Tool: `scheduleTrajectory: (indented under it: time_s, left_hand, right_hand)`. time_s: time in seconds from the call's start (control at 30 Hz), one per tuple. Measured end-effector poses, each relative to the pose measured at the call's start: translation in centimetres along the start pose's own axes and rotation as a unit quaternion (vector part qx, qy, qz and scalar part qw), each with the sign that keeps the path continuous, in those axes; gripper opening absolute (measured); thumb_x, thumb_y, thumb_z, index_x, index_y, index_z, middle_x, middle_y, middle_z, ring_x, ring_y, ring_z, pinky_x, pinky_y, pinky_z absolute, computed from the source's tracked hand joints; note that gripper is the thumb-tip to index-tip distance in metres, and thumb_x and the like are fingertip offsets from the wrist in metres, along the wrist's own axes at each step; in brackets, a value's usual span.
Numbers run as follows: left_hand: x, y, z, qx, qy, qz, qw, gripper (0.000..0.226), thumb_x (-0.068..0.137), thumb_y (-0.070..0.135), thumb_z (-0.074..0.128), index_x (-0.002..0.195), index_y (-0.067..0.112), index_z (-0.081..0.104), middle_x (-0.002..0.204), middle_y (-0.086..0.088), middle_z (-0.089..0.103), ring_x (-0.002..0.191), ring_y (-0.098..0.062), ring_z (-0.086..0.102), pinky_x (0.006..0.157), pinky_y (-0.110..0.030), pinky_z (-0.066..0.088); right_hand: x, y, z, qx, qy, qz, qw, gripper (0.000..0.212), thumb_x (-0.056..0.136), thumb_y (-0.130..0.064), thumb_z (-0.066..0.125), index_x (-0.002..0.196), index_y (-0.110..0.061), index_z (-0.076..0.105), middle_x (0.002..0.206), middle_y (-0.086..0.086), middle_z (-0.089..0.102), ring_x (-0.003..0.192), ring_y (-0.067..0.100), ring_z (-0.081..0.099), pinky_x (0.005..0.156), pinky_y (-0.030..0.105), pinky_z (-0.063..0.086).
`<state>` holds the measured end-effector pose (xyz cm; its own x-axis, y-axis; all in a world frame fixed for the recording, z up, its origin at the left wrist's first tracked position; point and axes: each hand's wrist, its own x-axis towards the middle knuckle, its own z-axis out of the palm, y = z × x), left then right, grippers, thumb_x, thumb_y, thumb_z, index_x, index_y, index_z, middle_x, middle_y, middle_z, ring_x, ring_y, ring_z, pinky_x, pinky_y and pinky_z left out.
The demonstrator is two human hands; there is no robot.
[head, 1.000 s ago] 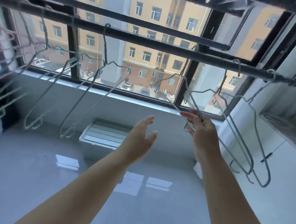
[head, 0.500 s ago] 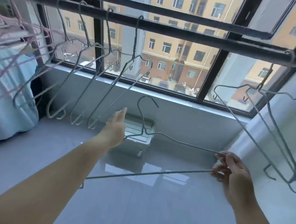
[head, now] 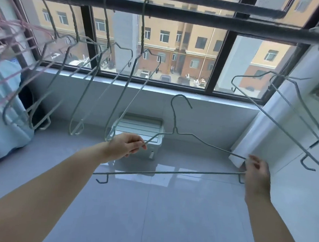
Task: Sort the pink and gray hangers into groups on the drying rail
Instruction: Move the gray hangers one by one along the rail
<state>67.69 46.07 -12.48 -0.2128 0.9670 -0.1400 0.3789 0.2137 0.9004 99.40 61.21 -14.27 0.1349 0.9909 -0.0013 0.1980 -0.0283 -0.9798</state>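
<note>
Basically, both hands hold one gray hanger low at 6 o'clock, off the drying rail: left hand pinches its left shoulder, right hand grips the right corner, probably steadying it for rehanging among gray hangers at 10 o'clock.

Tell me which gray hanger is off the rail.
The gray hanger held by the left hand and right hand; its hook is free, the others hang from the drying rail.

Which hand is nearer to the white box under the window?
Left. The left hand sits right beside the white box, gripping the gray hanger; the right hand holds its far end.
</note>
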Motion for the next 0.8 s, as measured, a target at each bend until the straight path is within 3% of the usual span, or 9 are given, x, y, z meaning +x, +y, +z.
scheduleTrajectory:
  time_s: [0.07,0.1,0.17,0.27,0.4,0.5,0.6,0.67,0.8]
  left_hand:
    - [-0.1,0.5,1.4,0.036,0.017,0.016,0.999,0.022,0.093,0.010,0.043,0.087,0.011,0.065,0.054,0.007,0.042,0.054,-0.014,0.032,0.049,-0.018,0.026]
    - [-0.1,0.8,2.3,0.047,0.024,0.025,0.998,0.021,0.093,0.009,0.044,0.087,0.011,0.064,0.054,0.006,0.043,0.053,-0.014,0.033,0.050,-0.019,0.026]
    - [-0.1,1.1,3.9,0.054,0.041,0.037,0.997,0.019,0.092,0.008,0.044,0.087,0.013,0.062,0.057,0.005,0.045,0.054,-0.013,0.035,0.053,-0.022,0.028]
    - [0.5,2.0,6.1,0.035,0.075,0.048,0.995,0.020,0.092,0.008,0.042,0.088,0.018,0.058,0.061,0.005,0.047,0.053,-0.010,0.037,0.049,-0.018,0.030]
    - [1.7,4.1,6.6,-0.066,0.125,0.033,0.989,0.020,0.094,0.007,0.037,0.094,0.015,0.056,0.063,0.001,0.046,0.051,-0.013,0.033,0.050,-0.026,0.027]
    - [2.2,5.7,6.3,-0.119,0.150,0.026,0.981,0.021,0.095,0.005,0.035,0.095,0.012,0.055,0.064,-0.002,0.046,0.054,-0.014,0.036,0.053,-0.027,0.028]
    - [2.4,7.4,6.5,-0.177,0.164,0.024,0.970,0.022,0.095,0.005,0.035,0.100,0.008,0.055,0.067,-0.002,0.045,0.056,-0.012,0.038,0.054,-0.024,0.031]
    - [2.5,8.4,6.7,-0.203,0.169,0.028,0.964,0.022,0.095,0.005,0.034,0.100,0.010,0.054,0.067,-0.002,0.045,0.055,-0.012,0.037,0.054,-0.025,0.031]
    - [2.4,10.1,6.8,-0.256,0.167,0.060,0.950,0.026,0.093,0.000,0.033,0.103,0.012,0.053,0.072,-0.001,0.051,0.057,-0.011,0.040,0.056,-0.022,0.035]
  right_hand:
    - [-1.3,0.5,0.8,-0.146,0.031,-0.005,0.989,0.041,0.083,-0.014,0.058,0.122,-0.010,0.047,0.131,0.022,0.037,0.118,0.032,0.043,0.102,0.044,0.037]
    - [-2.8,0.5,1.5,-0.177,0.022,-0.032,0.983,0.050,0.079,-0.013,0.059,0.126,-0.006,0.043,0.134,0.023,0.035,0.124,0.038,0.035,0.107,0.045,0.028]
    - [-6.7,0.7,3.4,-0.200,-0.064,-0.111,0.971,0.054,0.075,-0.011,0.058,0.126,-0.002,0.044,0.129,0.019,0.042,0.127,0.035,0.033,0.106,0.036,0.021]
    - [-12.2,1.2,6.0,-0.224,-0.252,-0.196,0.921,0.049,0.083,-0.013,0.059,0.129,-0.016,0.042,0.121,-0.007,0.041,0.123,0.015,0.033,0.101,0.017,0.017]
    - [-15.6,0.6,7.9,-0.209,-0.364,-0.225,0.879,0.051,0.091,-0.028,0.052,0.137,-0.023,0.030,0.133,-0.015,0.035,0.125,0.001,0.026,0.094,-0.006,0.005]
    - [-16.7,-0.5,8.9,-0.197,-0.393,-0.226,0.870,0.054,0.091,-0.030,0.050,0.139,-0.025,0.025,0.132,-0.013,0.037,0.123,-0.003,0.028,0.089,-0.010,0.006]
    - [-17.2,-1.5,9.5,-0.181,-0.402,-0.222,0.870,0.050,0.091,-0.031,0.050,0.136,-0.031,0.026,0.122,-0.016,0.043,0.114,-0.006,0.033,0.089,-0.001,0.019]
    - [-17.1,-1.9,9.7,-0.173,-0.381,-0.234,0.877,0.048,0.091,-0.028,0.049,0.134,-0.031,0.027,0.108,-0.021,0.045,0.109,-0.006,0.038,0.087,0.005,0.025]
    - [-15.8,-2.9,9.3,-0.165,-0.326,-0.274,0.890,0.041,0.092,-0.021,0.048,0.123,-0.043,0.031,0.091,-0.027,0.049,0.092,-0.016,0.041,0.077,-0.004,0.029]
